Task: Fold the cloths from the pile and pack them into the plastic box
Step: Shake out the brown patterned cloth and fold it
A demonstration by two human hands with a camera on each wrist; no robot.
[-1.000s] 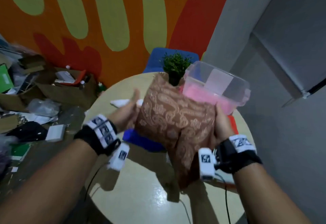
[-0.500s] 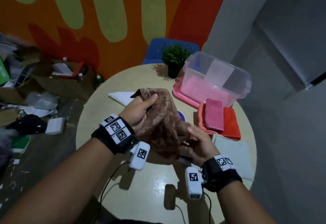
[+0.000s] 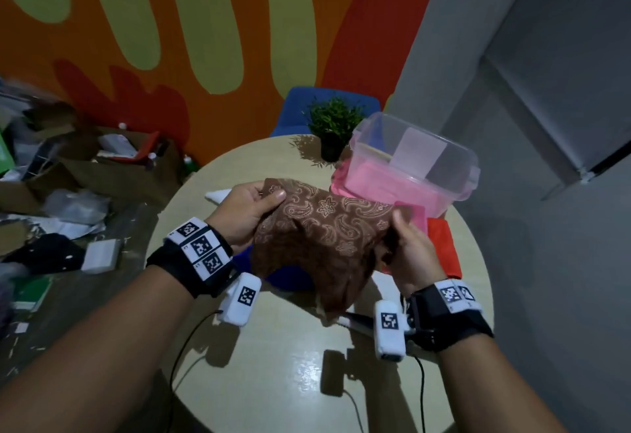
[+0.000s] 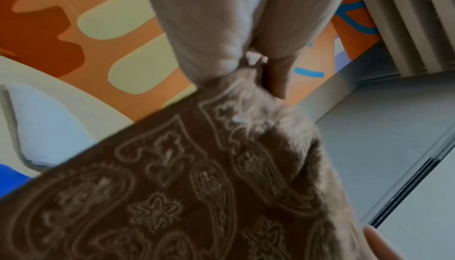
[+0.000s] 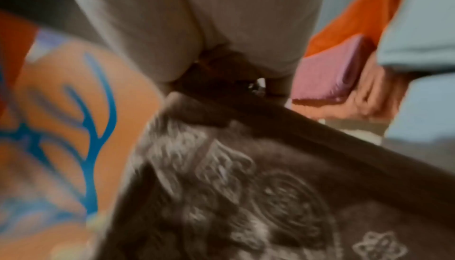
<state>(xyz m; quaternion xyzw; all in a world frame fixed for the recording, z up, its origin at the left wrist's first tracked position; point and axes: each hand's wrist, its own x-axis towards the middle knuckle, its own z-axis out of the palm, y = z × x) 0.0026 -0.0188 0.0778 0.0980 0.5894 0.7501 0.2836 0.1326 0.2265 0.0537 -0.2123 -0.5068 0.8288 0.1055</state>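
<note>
1. A round table (image 3: 273,381) stands before an orange painted wall.
2. The left hand (image 3: 246,209) pinches one corner of the brown cloth (image 3: 324,227) above the table's middle.
3. The right hand (image 3: 408,245) grips the opposite corner; folding looks under way, so next bring the corners together.
4. The plastic box (image 3: 454,173) waits at the far right edge.

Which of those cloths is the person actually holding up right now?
The brown patterned cloth. The left hand and right hand each pinch a corner, lifting it; the orange cloth lies on the table.

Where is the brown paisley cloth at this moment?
In the head view the brown paisley cloth hangs above the round table, pinched between the left hand and right hand, just in front of the plastic box.
</note>
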